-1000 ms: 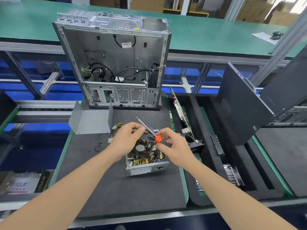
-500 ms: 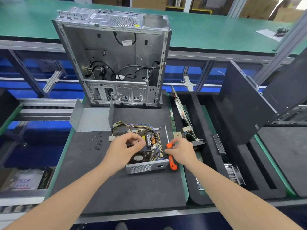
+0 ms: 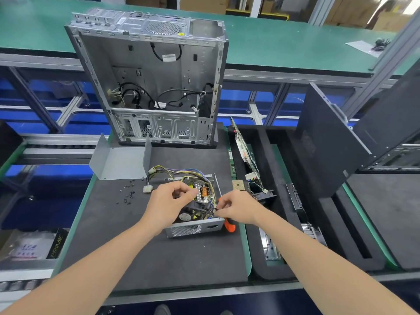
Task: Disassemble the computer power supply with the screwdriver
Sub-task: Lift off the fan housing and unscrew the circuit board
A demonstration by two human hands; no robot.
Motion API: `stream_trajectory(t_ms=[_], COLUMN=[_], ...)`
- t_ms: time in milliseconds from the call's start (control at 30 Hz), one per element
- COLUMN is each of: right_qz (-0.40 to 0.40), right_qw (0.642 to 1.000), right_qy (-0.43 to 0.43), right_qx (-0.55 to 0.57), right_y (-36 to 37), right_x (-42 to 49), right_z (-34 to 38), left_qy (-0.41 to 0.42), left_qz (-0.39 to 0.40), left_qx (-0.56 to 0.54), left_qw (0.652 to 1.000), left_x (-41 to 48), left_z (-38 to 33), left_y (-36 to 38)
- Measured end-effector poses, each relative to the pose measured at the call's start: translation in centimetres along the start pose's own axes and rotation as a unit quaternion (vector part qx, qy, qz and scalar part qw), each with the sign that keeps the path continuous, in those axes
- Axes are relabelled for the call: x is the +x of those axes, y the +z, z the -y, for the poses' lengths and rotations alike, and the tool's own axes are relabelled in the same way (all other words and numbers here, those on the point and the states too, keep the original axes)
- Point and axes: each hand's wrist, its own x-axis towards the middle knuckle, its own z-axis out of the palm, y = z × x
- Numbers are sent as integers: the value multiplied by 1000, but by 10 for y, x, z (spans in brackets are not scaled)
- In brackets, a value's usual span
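The open power supply [image 3: 195, 228] sits on the black mat [image 3: 159, 258], its circuit board, coloured wires and black fan [image 3: 188, 215] exposed. My left hand [image 3: 169, 201] reaches in from the left, fingers curled round the top of the fan, which sits tilted. At the box's right edge, my right hand [image 3: 237, 208] pinches a black wire. The orange-handled screwdriver [image 3: 230, 226] lies on the mat under that hand, against the power supply's right side, held by neither hand.
The grey U-shaped cover [image 3: 118, 163] and several loose black screws [image 3: 128, 194] lie left of the power supply. An empty computer case [image 3: 154, 87] stands behind. A black foam tray [image 3: 268, 246] with an upright circuit board [image 3: 244, 151] and a black side panel [image 3: 329, 142] are on the right.
My right hand put the screwdriver down beside the power supply and moved onto its wires. My left hand stayed inside the box by the fan.
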Motion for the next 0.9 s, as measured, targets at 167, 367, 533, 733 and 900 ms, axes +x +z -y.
stream_trajectory(t_ms=[167, 367, 533, 733, 900], right_qz=[6, 13, 9, -36, -30], right_qw=[999, 992, 987, 993, 993], right_qy=[22, -37, -38, -39, -53], right_qx=[49, -118, -158, -102, -103], right_y=[2, 5, 11, 21, 23], right_x=[3, 10, 16, 16, 18], right_z=[2, 10, 11, -1, -1], left_qy=[98, 260, 302, 246, 227], left_qz=[9, 120, 199, 203, 195], left_qx=[128, 261, 378, 326, 309], left_qw=[987, 922, 852, 890, 903], left_x=[2, 11, 25, 33, 35], left_z=[-1, -7, -10, 2, 8], left_y=[-1, 6, 26, 33, 36])
